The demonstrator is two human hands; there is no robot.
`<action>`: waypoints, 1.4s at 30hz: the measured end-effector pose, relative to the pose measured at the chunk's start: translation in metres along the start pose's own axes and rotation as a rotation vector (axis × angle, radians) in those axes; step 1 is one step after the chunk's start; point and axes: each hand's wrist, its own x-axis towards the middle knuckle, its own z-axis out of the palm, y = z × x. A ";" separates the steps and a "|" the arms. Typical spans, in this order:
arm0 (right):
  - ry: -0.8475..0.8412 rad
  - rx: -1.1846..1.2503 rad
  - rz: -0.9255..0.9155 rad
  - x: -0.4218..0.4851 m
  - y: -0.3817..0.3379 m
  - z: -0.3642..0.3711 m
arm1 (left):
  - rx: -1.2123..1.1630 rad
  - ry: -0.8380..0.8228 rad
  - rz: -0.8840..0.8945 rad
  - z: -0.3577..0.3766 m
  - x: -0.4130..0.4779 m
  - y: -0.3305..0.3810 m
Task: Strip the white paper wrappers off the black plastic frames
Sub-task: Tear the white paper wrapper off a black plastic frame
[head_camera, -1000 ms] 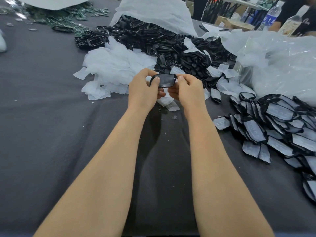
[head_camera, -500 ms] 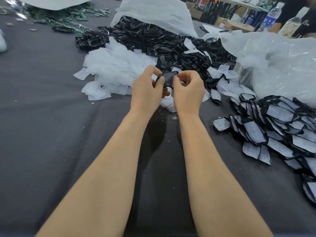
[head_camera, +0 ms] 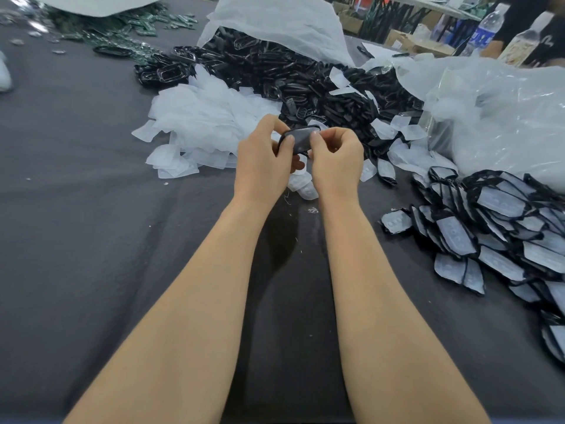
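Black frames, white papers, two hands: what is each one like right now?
held frame: pinched between both hands
left hand: grips its left end
right hand: pinches its right end
right-side pile: frames still wrapped
far pile: frames bare
white wrappers: loose, heaped

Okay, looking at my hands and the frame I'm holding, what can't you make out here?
- Head view: ends of the held frame, covered by the left hand and right hand; wrapper on or off, unclear.
- Head view: wrapped-frame pile, cut off by the right edge.
- Head view: water bottle label, blurred and too small.
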 end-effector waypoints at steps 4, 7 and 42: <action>-0.013 0.020 0.026 0.003 0.002 -0.004 | -0.005 -0.043 0.027 0.000 0.000 0.000; -0.048 0.089 0.042 0.007 0.006 -0.008 | -0.031 -0.059 0.027 -0.001 -0.001 0.001; -0.179 0.245 0.221 0.011 0.009 -0.013 | -0.141 -0.140 -0.171 -0.005 0.001 0.007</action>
